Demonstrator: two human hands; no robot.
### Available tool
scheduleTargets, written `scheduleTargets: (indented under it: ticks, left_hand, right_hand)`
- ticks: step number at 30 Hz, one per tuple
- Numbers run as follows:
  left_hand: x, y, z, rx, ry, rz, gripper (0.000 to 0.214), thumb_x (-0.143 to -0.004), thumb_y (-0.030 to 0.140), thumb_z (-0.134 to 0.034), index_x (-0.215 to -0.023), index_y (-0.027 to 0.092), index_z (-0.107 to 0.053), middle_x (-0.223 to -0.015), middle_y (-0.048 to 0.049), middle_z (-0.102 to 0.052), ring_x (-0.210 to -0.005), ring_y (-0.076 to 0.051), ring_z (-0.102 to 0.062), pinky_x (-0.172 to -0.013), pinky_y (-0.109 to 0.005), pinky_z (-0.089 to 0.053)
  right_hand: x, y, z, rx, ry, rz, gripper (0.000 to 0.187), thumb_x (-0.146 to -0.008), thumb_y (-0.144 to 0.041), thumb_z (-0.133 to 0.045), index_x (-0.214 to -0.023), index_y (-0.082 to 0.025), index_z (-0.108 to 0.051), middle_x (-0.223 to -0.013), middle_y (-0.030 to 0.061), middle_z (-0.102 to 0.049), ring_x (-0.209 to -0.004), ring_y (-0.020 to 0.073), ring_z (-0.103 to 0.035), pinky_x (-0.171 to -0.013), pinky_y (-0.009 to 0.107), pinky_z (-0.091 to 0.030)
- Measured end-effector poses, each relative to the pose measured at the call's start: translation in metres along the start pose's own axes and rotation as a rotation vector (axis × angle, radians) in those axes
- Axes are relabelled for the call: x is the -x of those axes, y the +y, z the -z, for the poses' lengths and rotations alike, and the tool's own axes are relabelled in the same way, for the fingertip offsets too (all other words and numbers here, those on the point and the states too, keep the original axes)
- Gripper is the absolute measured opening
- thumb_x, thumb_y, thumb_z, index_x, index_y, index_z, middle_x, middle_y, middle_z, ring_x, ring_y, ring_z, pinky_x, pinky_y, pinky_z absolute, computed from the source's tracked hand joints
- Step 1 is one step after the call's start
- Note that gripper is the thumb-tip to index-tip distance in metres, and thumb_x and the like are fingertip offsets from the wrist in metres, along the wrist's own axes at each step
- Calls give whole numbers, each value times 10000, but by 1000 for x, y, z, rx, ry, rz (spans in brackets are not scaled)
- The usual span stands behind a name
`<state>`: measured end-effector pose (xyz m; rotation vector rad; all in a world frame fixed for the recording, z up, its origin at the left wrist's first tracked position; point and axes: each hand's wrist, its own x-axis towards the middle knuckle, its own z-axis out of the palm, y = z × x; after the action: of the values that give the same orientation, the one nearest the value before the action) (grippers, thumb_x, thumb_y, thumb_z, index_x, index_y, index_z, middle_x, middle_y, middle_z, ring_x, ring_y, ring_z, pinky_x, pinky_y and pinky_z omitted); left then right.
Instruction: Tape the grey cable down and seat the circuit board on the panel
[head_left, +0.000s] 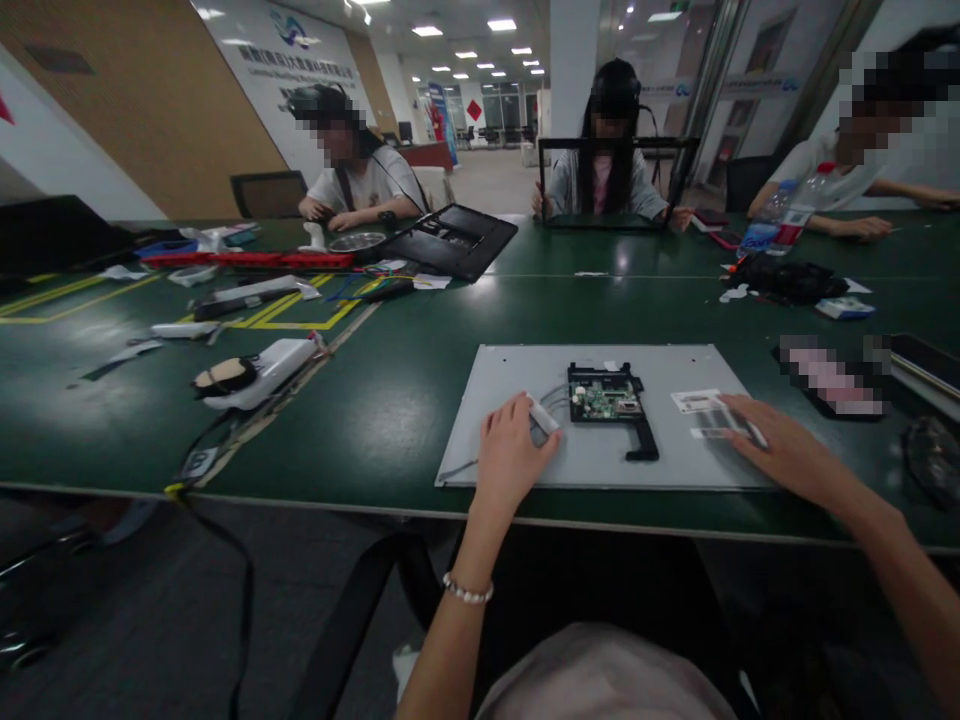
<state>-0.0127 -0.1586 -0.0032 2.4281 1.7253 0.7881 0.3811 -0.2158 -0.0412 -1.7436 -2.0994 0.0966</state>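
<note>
A flat grey panel (517, 370) lies on the green table before me. On its middle sits a green circuit board (609, 398) in a black plastic frame (643, 437). My left hand (510, 445) is closed around a small grey-white block (545, 418) at the panel's left. Thin grey wires (555, 398) run between that block and the board. On the right side, my right hand (784, 450) grips a small light block (742, 428), slightly blurred, partly hidden under the fingers. Beside it, a white printed label (694, 401) is stuck on the panel.
A white device with a dark pad (262, 372) and a black strap stand left. Farther back are a black laptop-like casing (457, 243), tools, and bottles (787, 215). Phones (832, 380) lie right. Three people sit across; one holds a black frame (544, 180).
</note>
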Motion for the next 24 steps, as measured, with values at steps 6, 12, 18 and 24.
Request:
scheduleTargets:
  ticks: [6, 12, 18, 24]
  left_hand:
    - [4, 3, -1, 34, 205, -7, 458, -864, 395, -640, -1246, 188, -496, -1397, -165, -530, -1311, -312, -477, -1098, -505, -335]
    - [6, 2, 5, 108, 538, -42, 316, -930, 333, -527, -1212, 190, -521, -1317, -159, -584, -1323, -288, -470, -1106, -507, -321]
    - [9, 1, 12, 154, 681, 16, 281, -930, 291, -509, -1191, 188, -530, -1270, -151, -602, -1317, -271, -474, -1134, -509, -282]
    - [9, 0, 9, 154, 683, 35, 262, -930, 271, -510, -1179, 196, -538, -1252, -140, -611, -1314, -260, -478, -1132, -500, -304]
  right_hand:
    - [-5, 34, -9, 98, -115, 150, 605, -969, -506, -365, -1494, -208, -398, -1562, 124, -378, -1434, 295, -350, -1163, 527, -308]
    - [-16, 9, -9, 219, -201, 190, 601, -1000, -509, -282, -1560, -293, -241, -1614, 55, -277, -1468, 294, -268, -1146, 594, -270]
    - [-40, -23, -12, 219, -231, 250, 622, -1004, -529, -248, -1570, -274, -215, -1624, 70, -245, -1471, 302, -256, -1156, 597, -232]
    - [-71, -66, -26, 197, -262, 359, 639, -999, -559, -240, -1568, -271, -223, -1631, 68, -226, -1478, 309, -239, -1159, 602, -213]
